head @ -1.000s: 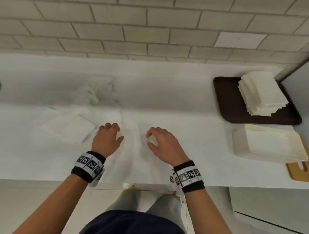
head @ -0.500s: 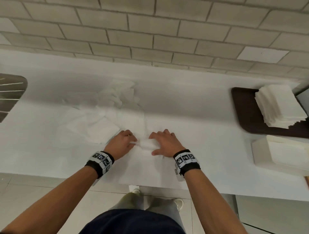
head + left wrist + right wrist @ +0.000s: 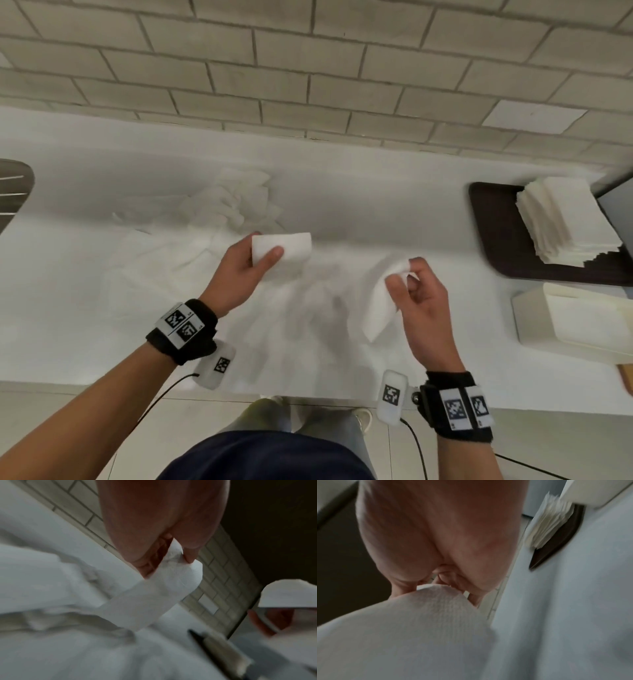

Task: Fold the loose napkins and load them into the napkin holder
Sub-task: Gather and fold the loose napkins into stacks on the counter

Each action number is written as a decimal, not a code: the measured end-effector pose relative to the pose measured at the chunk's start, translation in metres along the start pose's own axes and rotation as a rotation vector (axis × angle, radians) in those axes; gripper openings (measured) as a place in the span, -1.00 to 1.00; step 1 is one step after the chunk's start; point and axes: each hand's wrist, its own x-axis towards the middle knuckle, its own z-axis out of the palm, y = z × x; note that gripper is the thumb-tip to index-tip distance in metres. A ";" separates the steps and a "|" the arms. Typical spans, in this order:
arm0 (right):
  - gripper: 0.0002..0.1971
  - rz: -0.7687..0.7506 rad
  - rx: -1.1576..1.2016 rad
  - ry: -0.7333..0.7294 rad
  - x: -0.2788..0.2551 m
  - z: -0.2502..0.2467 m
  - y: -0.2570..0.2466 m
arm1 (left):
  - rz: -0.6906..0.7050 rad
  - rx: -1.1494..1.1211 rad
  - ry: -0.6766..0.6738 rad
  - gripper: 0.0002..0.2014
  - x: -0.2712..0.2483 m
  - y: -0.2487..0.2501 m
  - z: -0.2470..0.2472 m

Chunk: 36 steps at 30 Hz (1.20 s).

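Observation:
My left hand [image 3: 265,253] pinches a folded white napkin [image 3: 287,248] between thumb and fingers, lifted above the white counter [image 3: 68,308]. My right hand [image 3: 404,274] pinches the top of another white napkin piece [image 3: 380,308] that hangs down. Whether the two pieces are one sheet I cannot tell. In the left wrist view the napkin [image 3: 154,588] droops from the left fingers [image 3: 188,555]. In the right wrist view the right fingers [image 3: 476,597] pinch the textured napkin [image 3: 419,622]. The white box-like napkin holder [image 3: 534,318] stands at the right.
A pile of loose napkins [image 3: 233,205] lies at the back left of centre. At the back right, a dark brown tray [image 3: 489,233] carries a stack of folded napkins [image 3: 561,222]. A wooden board [image 3: 627,377] shows at the right edge, a dark object [image 3: 13,192] at the left edge.
Both hands were down on the counter, close together at a napkin. They have lifted and moved apart, each holding white napkin paper.

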 end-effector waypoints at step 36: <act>-0.63 0.145 -0.906 0.400 0.018 0.053 0.118 | -0.258 0.772 -0.164 -0.18 -0.011 -0.076 0.077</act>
